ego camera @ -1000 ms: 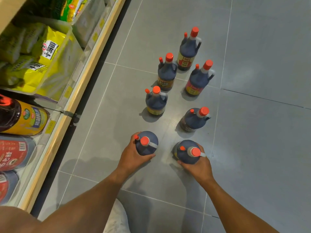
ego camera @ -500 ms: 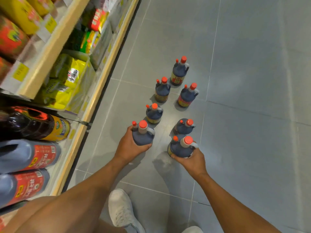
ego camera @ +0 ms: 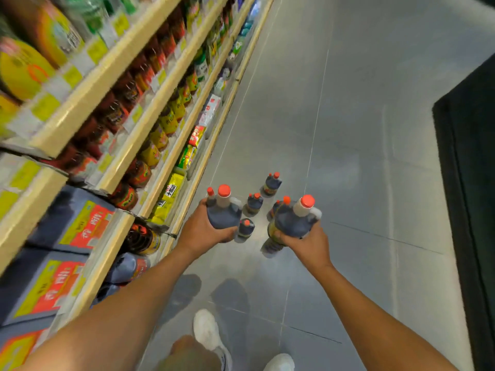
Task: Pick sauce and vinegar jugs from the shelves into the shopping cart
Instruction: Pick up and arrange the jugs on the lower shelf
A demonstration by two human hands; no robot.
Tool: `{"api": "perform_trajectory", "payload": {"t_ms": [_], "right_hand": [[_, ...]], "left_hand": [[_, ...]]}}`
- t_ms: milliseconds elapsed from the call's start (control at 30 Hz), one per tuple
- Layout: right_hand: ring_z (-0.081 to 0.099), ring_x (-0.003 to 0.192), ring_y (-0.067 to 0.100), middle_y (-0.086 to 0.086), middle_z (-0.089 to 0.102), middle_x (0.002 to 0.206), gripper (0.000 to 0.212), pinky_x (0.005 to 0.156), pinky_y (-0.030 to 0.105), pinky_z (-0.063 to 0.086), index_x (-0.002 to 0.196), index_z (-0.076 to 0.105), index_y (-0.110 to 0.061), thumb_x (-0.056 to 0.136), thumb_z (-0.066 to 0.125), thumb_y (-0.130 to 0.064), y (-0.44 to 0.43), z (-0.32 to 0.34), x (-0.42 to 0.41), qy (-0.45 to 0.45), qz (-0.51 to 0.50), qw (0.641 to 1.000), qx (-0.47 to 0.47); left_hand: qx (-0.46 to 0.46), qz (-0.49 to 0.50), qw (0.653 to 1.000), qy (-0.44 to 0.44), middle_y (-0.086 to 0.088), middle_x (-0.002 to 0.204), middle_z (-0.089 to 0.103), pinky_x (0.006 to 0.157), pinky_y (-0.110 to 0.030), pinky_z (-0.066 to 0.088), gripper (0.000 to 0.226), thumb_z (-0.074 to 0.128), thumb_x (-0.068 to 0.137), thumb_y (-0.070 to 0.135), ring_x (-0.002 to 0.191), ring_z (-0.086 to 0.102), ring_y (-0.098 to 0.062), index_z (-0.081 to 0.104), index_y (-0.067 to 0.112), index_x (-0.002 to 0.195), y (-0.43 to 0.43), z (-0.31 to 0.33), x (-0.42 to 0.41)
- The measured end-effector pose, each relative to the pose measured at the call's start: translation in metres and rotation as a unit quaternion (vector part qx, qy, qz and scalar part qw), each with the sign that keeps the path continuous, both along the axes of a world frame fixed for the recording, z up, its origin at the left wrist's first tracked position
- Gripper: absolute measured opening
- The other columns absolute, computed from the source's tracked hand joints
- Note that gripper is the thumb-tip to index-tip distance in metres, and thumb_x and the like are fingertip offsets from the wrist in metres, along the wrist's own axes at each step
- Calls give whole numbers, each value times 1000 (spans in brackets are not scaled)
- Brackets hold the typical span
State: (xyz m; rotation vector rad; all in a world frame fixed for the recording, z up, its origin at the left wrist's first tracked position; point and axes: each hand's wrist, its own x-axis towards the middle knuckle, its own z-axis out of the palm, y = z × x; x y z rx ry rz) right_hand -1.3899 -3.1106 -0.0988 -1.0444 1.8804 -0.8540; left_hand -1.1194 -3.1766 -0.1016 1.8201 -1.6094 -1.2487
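Observation:
My left hand (ego camera: 203, 228) grips a dark jug with a red cap (ego camera: 223, 212) by its body, lifted well above the floor. A second dark red-capped jug (ego camera: 293, 222) is held up in my right hand (ego camera: 308, 241). Several more jugs stand on the grey floor beyond them: one far jug (ego camera: 272, 184), one middle jug (ego camera: 254, 203), one near jug (ego camera: 246, 228) between my hands, and another partly hidden behind the right jug. No shopping cart is in view.
Wooden shelves (ego camera: 150, 113) packed with sauce bottles, jars and yellow packets run along the left. A dark mat or fixture (ego camera: 471, 183) borders the right. My white shoes (ego camera: 207, 333) stand on the tiled aisle floor (ego camera: 348, 129).
Both hands have lifted their jugs off the floor and raised them. The view has risen and tilted up, so the remaining jugs look smaller and more shelving shows.

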Motion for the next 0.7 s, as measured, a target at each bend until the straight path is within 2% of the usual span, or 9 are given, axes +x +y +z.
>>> {"api": "perform_trajectory", "payload": {"t_ms": [100,167,267,333,400,500,600,700], "right_hand": [[64,94,-3,-19,66,107,72,70,14,49,122,52,-35,64,95,-36,-16,74,2,1,-12,1000,-22],[62,94,-6,-22,65,106,72,72,16,48,124,50,-36,67,94,-37,-28,114,3,8,-8,999,-32],[63,94,-6,-23,67,106,64,73,15,49,122,56,-36,69,92,-41,-44,159,2,15,22,999,-46],[67,92,-5,-19,71,103,58,70,14,52,117,62,-34,69,92,-41,-57,181,1,20,46,997,-52],[67,87,-7,-17,72,97,47,64,12,51,108,65,-34,69,92,-36,-70,201,2,17,74,996,-56],[69,87,-1,-13,74,94,45,68,19,53,106,67,-31,70,92,-35,-88,226,5,20,128,989,-69],[70,91,-1,-13,75,97,43,68,16,55,106,67,-34,71,91,-31,-104,247,10,10,194,976,-93],[69,91,-1,-18,72,102,45,68,16,53,106,63,-38,72,91,-30,-117,265,22,5,266,958,-110]], "left_hand": [[-21,4,1000,0,14,114,59,85,-26,46,87,94,58,42,103,58,-8,47,30,130,-7,75,8],[-40,9,999,6,16,108,60,81,-20,46,77,94,61,38,97,59,-2,48,31,123,-13,118,14],[-59,-2,998,5,28,97,54,67,-5,40,68,93,66,32,83,52,15,44,34,114,-24,171,23],[-66,-11,998,2,20,101,57,67,-10,41,71,93,67,35,85,55,7,43,32,117,-32,203,28],[-82,-11,997,-8,13,110,56,73,-18,42,73,92,67,40,96,57,-5,45,30,123,-36,228,32],[-98,18,995,-23,12,115,57,74,-21,46,84,89,65,49,106,60,-12,46,27,133,-35,250,37],[-103,66,992,-31,11,117,59,85,-34,55,87,87,61,55,105,61,-16,42,32,132,-23,268,42],[-105,123,987,-16,13,115,61,88,-37,57,85,87,60,55,105,63,-14,40,36,128,-2,284,47]]}}
